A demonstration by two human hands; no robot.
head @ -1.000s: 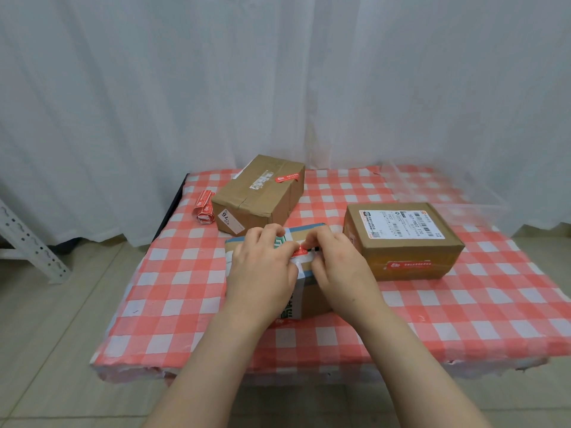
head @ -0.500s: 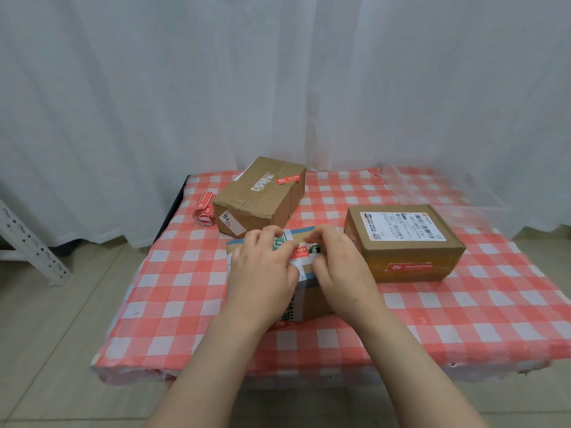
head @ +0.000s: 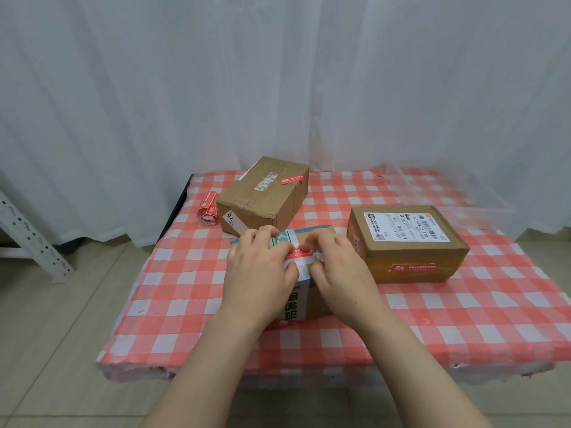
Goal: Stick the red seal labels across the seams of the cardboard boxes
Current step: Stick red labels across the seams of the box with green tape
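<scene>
A cardboard box with white and green tape (head: 304,299) sits at the middle of the checked table, mostly hidden under my hands. A red seal label (head: 301,252) lies across its top. My left hand (head: 258,273) rests on the box's left half with its fingertips on the label's left end. My right hand (head: 338,267) presses the label's right end with curled fingers. A second box (head: 264,199) at the back left carries a red label (head: 290,179) over its top edge. A third box (head: 404,242) on the right has a red label (head: 412,267) on its front face.
A roll of red seal labels (head: 208,208) lies at the back left beside the second box. A clear plastic bin (head: 438,189) stands at the back right. The red-and-white checked table (head: 463,319) ends near me; a white curtain hangs behind, and a metal rack leg (head: 34,242) stands left.
My hands have stayed on the middle box. More of the red label now shows between my fingertips as they spread slightly apart along it.
</scene>
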